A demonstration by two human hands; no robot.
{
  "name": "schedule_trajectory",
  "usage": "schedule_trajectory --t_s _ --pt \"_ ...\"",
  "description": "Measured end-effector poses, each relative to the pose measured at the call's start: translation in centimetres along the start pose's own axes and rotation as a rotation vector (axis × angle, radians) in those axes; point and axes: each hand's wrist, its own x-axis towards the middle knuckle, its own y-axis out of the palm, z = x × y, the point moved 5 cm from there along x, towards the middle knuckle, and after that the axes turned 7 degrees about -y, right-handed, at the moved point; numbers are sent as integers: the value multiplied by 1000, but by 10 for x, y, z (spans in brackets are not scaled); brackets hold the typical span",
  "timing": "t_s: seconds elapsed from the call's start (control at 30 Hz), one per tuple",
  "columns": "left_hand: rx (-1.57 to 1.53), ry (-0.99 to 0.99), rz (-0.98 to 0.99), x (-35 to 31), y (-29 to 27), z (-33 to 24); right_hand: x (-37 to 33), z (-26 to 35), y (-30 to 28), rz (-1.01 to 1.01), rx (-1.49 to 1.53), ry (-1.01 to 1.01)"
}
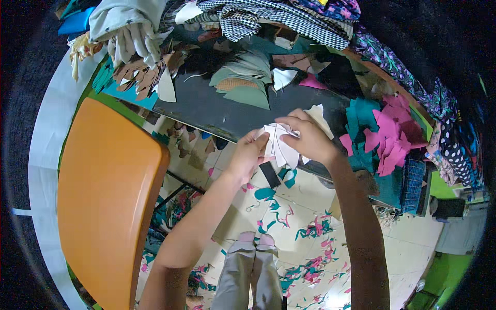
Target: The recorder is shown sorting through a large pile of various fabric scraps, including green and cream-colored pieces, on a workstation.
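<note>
Several white cut pieces [281,150], with curved and pointed edges and dark lines on them, are held in front of me over the near edge of the dark table [206,106]. They look like fabric or thin leather; I cannot tell which. My left hand [250,154] pinches their left side, thumb on top. From the right, my right hand [306,135] is closed on their upper right part, its fingertips partly hidden behind the pieces. A cream cut piece [321,120] lies on the table just beyond my right hand.
A fanned stack of grey-green pieces [253,95] lies mid-table, with brown pieces [140,76] to its left. Teal pieces [360,114] and pink pieces [395,129] are piled at right. Folded checked cloth [289,23] lines the back. An orange chair [108,206] stands left. Scraps [315,268] litter the floor.
</note>
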Motion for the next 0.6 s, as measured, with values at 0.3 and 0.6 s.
schedule_trajectory --t_s 0.3,0.6 --pt "86 -36 -14 0 -5 7 -2 13 -4 33 -114 -49" --pt "267 3 -63 3 -7 6 -2 14 -2 232 -263 -72"
